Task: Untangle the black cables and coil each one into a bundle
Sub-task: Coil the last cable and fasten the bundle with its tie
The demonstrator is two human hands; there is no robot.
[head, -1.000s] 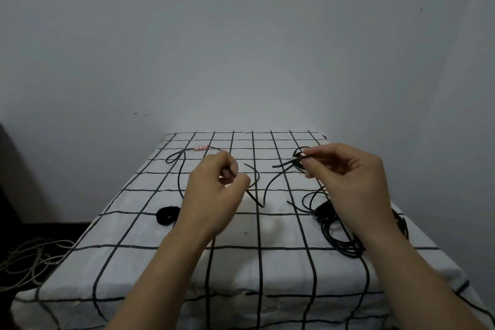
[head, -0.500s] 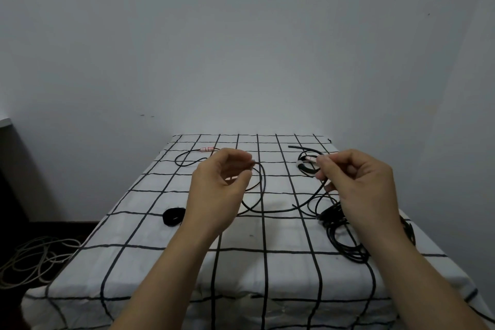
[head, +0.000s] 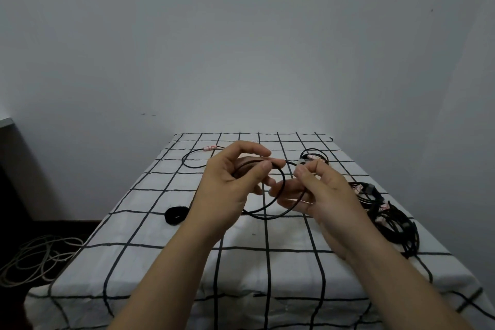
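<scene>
Grips one black cable (head: 267, 218) with both hands above the checked tablecloth (head: 241, 270): in the left hand (head: 227, 182), thumb and fingers curled round a loop of it; in the right hand (head: 326, 193), a fingertip pinch just behind the pale plug (head: 302, 161) at one end. Shows only a turn or two formed, sagging between the hands towards the cloth, so reads as early in coiling this one. To the right, beside the right wrist, finds a loose pile of black cables (head: 399, 225) with pinkish plugs, heaped and crossing, apparently neither sorted nor bundled, hence most of the job ahead. To the left, just beyond the left forearm, notes a small black ring (head: 175, 215) flat on the cloth; cannot tell whether finished bundle or strap. Farther back, traces a slack run (head: 183, 160) from behind the left hand to a pink plug (head: 209, 147), probably the held cable's other end, yet to be wound in. Beyond the right fingertips, spots another small black loop (head: 312, 149) near the far edge.
</scene>
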